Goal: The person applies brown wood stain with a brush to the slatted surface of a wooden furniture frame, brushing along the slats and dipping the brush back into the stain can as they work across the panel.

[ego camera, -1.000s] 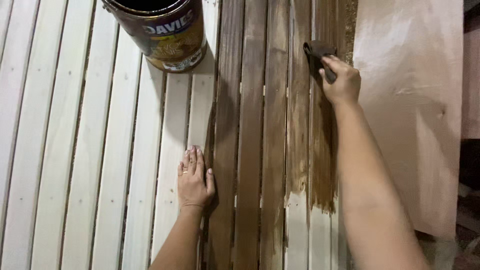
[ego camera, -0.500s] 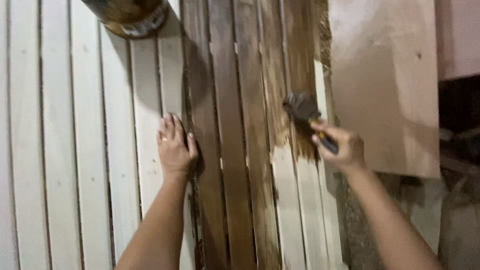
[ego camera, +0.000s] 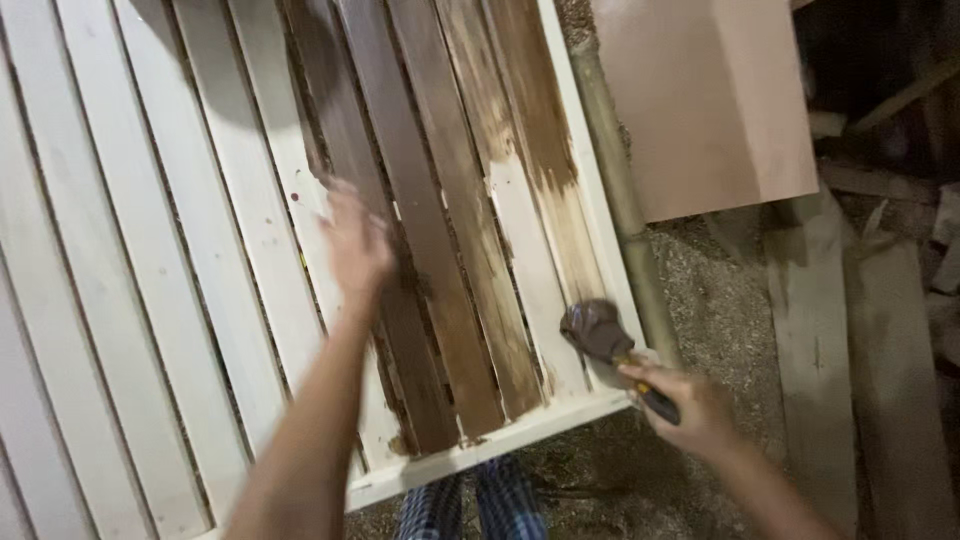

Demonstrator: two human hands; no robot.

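Observation:
A slatted wooden panel [ego camera: 150, 300] lies flat under me, its left slats pale and bare, its right slats stained dark brown [ego camera: 420, 230]. My right hand [ego camera: 690, 410] grips a paintbrush [ego camera: 600, 335] with a stain-loaded head, at the panel's near right corner. My left hand [ego camera: 355, 240] is blurred, fingers spread, resting on or just over a slat at the edge of the stained area. The two rightmost slats are only partly stained, brown at the far end and pale near me.
A large flat board [ego camera: 710, 100] lies on the ground right of the panel. Rough timber planks [ego camera: 850, 360] lie at far right on gritty ground [ego camera: 710, 290]. A pole [ego camera: 615, 170] runs along the panel's right edge. My checked trousers [ego camera: 470, 505] show below the frame.
My right hand has drawn the brush down the right slats toward me, from the far end to the near corner. The view has shifted; the stain can has left the frame.

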